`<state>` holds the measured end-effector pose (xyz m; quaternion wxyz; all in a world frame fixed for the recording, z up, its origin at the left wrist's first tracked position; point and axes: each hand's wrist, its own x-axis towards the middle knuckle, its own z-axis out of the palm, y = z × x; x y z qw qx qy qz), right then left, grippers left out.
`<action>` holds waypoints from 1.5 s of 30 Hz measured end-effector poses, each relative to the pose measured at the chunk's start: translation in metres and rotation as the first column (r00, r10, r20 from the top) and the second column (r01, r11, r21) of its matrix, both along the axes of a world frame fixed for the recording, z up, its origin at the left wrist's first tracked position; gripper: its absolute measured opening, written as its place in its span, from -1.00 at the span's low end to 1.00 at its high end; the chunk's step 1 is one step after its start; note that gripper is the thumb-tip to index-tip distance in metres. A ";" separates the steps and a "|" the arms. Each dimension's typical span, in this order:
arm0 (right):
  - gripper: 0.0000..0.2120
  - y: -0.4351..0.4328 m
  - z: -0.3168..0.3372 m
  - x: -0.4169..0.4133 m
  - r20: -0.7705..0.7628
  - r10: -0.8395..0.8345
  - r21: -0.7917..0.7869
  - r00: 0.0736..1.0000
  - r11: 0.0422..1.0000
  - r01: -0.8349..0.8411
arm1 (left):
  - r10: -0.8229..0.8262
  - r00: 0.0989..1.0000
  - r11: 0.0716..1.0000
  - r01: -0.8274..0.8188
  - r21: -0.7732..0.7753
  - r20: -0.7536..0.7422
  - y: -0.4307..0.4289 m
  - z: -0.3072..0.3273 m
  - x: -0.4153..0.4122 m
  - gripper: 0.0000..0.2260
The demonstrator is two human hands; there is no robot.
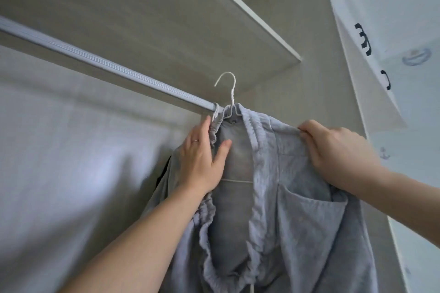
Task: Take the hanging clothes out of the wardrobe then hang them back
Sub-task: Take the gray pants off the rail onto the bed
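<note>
The grey garment (297,221) hangs between your two grips on a white wire hanger (232,98). The gathered neckline is open towards you, and the hanger's crossbar shows through it just right of your left grip (202,162). That grip lies flat on the garment's shoulder with its fingers straight, running up along the gathered edge. The thumb is spread onto the inner cloth, so the grip is pressing rather than clamped, and it wears a ring (195,141). Your right grip (338,154) is clamped on the garment's other shoulder, its fingers curled and pinching a fold of cloth at the top edge. A pocket (312,221) sags open just below that grip. The hanger's hook stands above and between the grips, clear of the rail (107,62) and not seated on it. The rail ends just above your left fingertips and runs away to the upper left. A small white wire loop sits on its end, and you cannot tell what it belongs to. A sliver of something dark shows behind the garment, below and left of your left grip. The wardrobe shelf (190,19) spans overhead. Above and beyond your right grip is a pale door (404,7) with black handles (363,40).
</note>
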<state>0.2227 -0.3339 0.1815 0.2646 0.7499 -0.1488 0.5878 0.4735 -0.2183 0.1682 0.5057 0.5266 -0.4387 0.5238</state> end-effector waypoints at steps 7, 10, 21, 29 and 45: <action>-0.73 -0.020 -0.038 -0.134 0.006 -0.125 0.033 0.992 0.992 0.125 | -0.251 0.968 0.964 0.253 0.081 -0.029 -0.041 -0.022 -0.095 -0.54; -0.72 -0.025 -0.056 -0.203 0.006 -0.200 0.057 0.980 0.978 0.200 | -0.336 0.942 0.932 0.331 0.149 0.009 -0.061 -0.038 -0.151 -0.63; -0.67 -0.011 -0.159 -0.472 -0.057 -0.550 0.112 0.833 0.826 0.553 | -0.668 0.744 0.709 0.633 0.310 0.011 -0.145 -0.121 -0.396 -0.80; -0.80 0.033 -0.256 -0.653 -0.148 -0.745 0.356 0.650 0.573 0.738 | -0.841 0.530 0.447 0.797 0.407 -0.114 -0.200 -0.221 -0.601 -0.84; -0.76 0.118 -0.412 -0.900 -0.337 -0.938 0.541 0.086 -0.118 0.833 | -0.941 -0.107 -0.284 0.768 0.574 -0.322 -0.288 -0.393 -0.985 -0.80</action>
